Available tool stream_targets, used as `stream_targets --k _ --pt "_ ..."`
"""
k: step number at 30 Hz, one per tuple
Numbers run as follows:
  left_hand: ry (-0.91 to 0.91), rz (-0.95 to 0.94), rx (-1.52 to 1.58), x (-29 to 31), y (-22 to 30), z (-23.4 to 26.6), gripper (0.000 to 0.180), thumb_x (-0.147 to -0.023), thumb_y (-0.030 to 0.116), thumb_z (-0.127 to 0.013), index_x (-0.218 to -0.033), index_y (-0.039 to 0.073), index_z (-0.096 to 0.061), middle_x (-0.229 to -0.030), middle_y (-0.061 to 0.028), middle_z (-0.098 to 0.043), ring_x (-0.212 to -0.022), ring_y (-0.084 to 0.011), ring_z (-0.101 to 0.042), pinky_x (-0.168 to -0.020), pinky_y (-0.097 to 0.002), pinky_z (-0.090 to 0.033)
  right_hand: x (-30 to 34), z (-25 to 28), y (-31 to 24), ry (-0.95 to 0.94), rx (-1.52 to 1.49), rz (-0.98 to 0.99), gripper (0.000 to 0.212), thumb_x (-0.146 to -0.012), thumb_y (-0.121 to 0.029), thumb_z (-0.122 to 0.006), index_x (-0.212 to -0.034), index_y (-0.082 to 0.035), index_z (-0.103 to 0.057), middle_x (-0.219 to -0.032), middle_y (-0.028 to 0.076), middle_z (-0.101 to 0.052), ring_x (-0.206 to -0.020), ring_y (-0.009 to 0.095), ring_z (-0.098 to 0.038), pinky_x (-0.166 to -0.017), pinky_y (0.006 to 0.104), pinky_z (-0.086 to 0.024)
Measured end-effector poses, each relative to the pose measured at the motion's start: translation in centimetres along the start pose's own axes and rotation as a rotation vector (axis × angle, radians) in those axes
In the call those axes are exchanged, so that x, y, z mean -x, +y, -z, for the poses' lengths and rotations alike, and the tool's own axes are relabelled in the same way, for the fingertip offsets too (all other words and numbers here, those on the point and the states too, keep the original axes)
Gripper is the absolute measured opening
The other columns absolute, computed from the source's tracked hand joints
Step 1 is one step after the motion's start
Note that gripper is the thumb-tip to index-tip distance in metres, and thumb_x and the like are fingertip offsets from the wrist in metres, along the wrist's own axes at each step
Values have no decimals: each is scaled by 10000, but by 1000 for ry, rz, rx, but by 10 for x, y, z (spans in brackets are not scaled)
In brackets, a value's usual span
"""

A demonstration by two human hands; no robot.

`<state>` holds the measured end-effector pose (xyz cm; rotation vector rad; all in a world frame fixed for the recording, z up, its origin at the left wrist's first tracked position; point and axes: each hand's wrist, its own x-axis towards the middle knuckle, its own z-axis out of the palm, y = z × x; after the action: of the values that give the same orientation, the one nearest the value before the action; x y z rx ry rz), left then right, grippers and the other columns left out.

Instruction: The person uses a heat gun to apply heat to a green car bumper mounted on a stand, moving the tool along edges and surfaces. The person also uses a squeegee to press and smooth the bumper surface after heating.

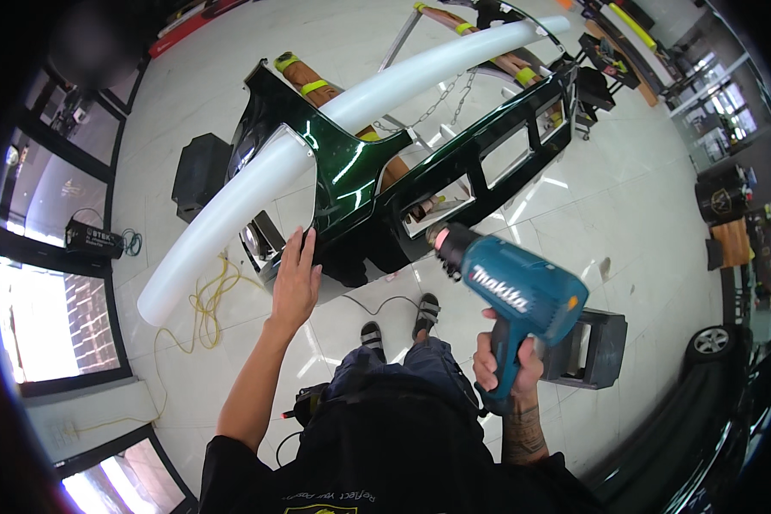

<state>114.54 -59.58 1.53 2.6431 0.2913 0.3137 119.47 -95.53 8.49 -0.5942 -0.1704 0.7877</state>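
Glossy dark green bumper [351, 167] lies ahead of the person, slanting across the upper middle of the view, with rectangular openings along its black lower part. Left hand [293, 287]: at the bumper's near left end, palm down, fingers out straight and seemingly resting on the surface; nothing gripped. Right hand [528, 370]: wrapped round the handle of a teal heat gun [527, 287], fingers closed on it in a firm hold; whether the trigger is pressed, cannot tell. Nozzle [438, 235] points up and left, close to the lower edge of the bumper in this view; contact or gap cannot be told. A long white roll [223, 223] crosses the bumper diagonally, passing behind the green part, its lower end well out to the left. Brown bars [304, 79] with yellow bands show behind the bumper; a chain [441, 104] hangs among them. On the pale tiled floor [651, 257]: a black box [202, 176] left of the bumper, a loose yellow cord [204, 315] below the roll, a dark stool [609, 338] beyond the right hand. A black car [702, 394] stands at lower right, cut off by the rim.
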Motion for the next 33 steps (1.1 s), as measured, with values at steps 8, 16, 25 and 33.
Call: stream_targets --k 8,16,25,33 --pt "-68 0 -88 34 -17 -7 693 -877 25 -562 -1495 -22 -252 -1563 -247 -216 -1447 -394 -237 -1160 -450 -265 3 -11 19 29 22 256 783 -956 -577 -483 -1474 -35 -257 -743 88 -471 -504 159 -509 -470 278 -452" --pt "14 -37 -45 31 -9 -8 671 -822 21 -627 -1437 -24 -363 -1497 -244 -312 -1349 -431 -352 -1111 -482 -320 18 -9 56 45 31 -5 804 -921 -572 -555 -1463 -39 -293 -749 87 -488 -511 162 -503 -475 283 -436" --pt "78 -199 -93 -27 37 2 661 -781 18 -675 -1400 18 -442 -1418 -210 -403 -1257 -412 -424 -1070 -477 -362 4 34 28 -107 -346 210 783 -952 -582 -488 -1481 -57 -249 -749 78 -450 -514 149 -492 -464 280 -427" --pt "56 -407 -203 -114 104 -3 641 -813 37 -679 -1406 29 -435 -1345 -167 -487 -1100 -362 -512 -961 -420 -452 0 59 27 -131 -364 -35 774 -947 -586 -493 -1458 -47 -275 -724 65 -450 -491 142 -486 -451 274 -427"
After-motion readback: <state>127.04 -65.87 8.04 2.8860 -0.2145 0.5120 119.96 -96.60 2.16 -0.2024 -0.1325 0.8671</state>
